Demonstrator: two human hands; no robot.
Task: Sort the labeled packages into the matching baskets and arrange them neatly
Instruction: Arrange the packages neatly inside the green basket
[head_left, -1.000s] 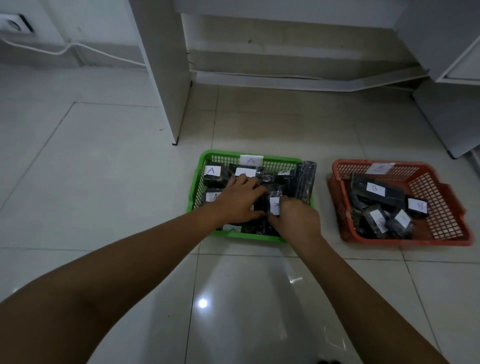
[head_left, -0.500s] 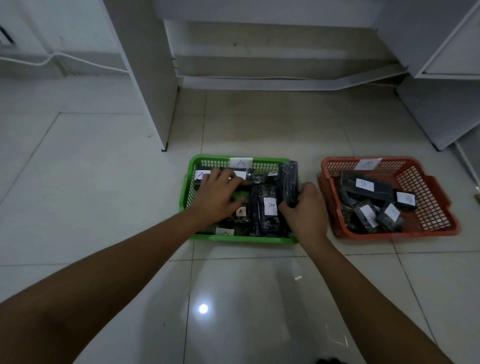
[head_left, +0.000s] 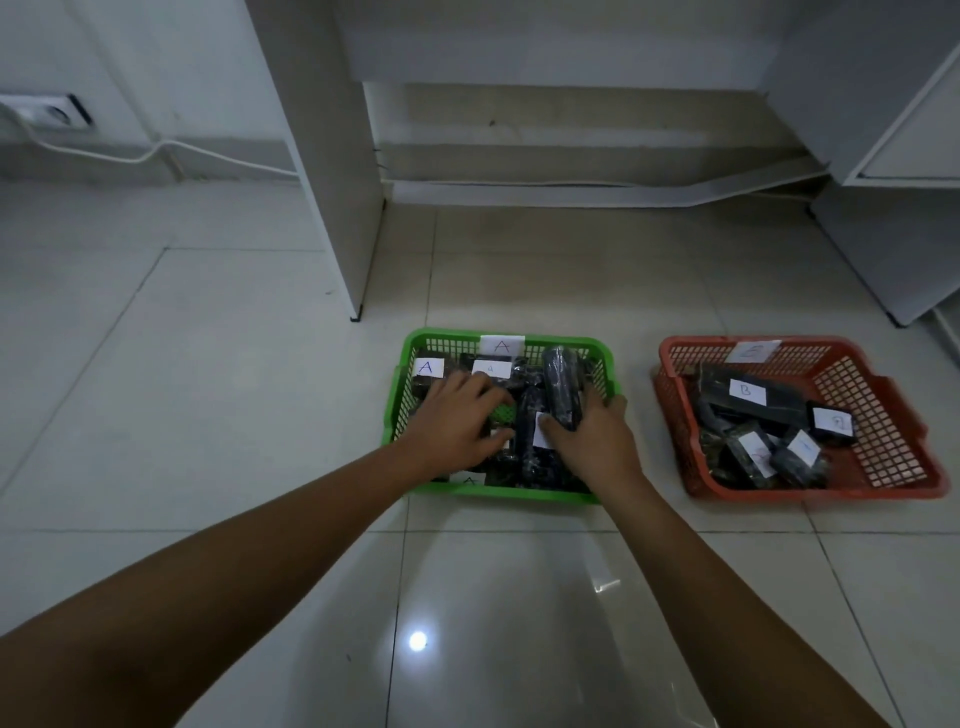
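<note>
Green basket (head_left: 410, 364) sits mid-frame on tile floor (head_left: 208, 415), full of dark packages with white "A" labels. Left hand (head_left: 452, 421) lies flat on packages in left half of basket, fingers spread, grip open. Right hand (head_left: 592, 441) wraps long dark package (head_left: 561, 384) in right half of basket, grip closed round it. Red basket (head_left: 883, 415) at right of frame, well apart, holds "B" package (head_left: 748, 392) and more dark packs.
</note>
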